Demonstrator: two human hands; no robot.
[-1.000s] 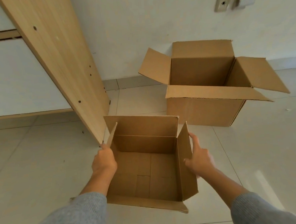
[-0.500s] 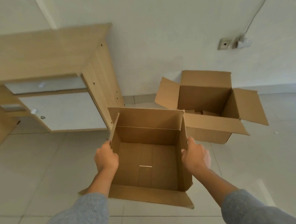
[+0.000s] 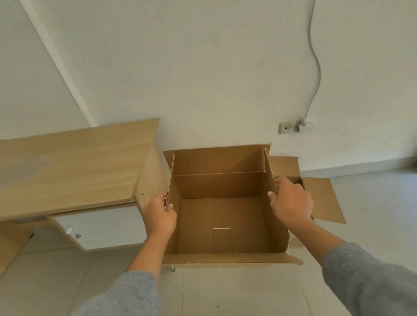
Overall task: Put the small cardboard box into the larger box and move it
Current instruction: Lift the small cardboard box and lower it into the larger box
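- Head view: a small open brown cardboard box (image 3: 221, 220) is held up in front of the person, clear of the pale tiled floor (image 3: 235, 298), its opening turned toward the camera and its inside bare.
- Head view: the left hand (image 3: 160, 218) pinches the box's left side flap, thumb on the inner face and fingers behind the outer face.
- Head view: the right hand (image 3: 292, 202) pinches the right side flap in the same manner, thumb tip inside and fingers wrapped over the outer face.
- Head view: both forearms emerge from grey knitted sleeves (image 3: 381, 281) at the lower edge of the frame.
- Head view: the box's rear flap stands upright; its near flap hangs down and forward.
- Head view: a larger open brown cardboard box (image 3: 319, 197) sits on the floor behind and to the right of the held box, mostly hidden by it; only its right flap and part of its back flap show.
- Head view: a light wooden desk (image 3: 64, 166) stands to the left, just beside the held box's left flap in the frame.
- Head view: a white wall socket with a plug (image 3: 296, 125) is fixed on the white wall (image 3: 196, 61) above the boxes, with a grey cable (image 3: 314, 53) rising from it.
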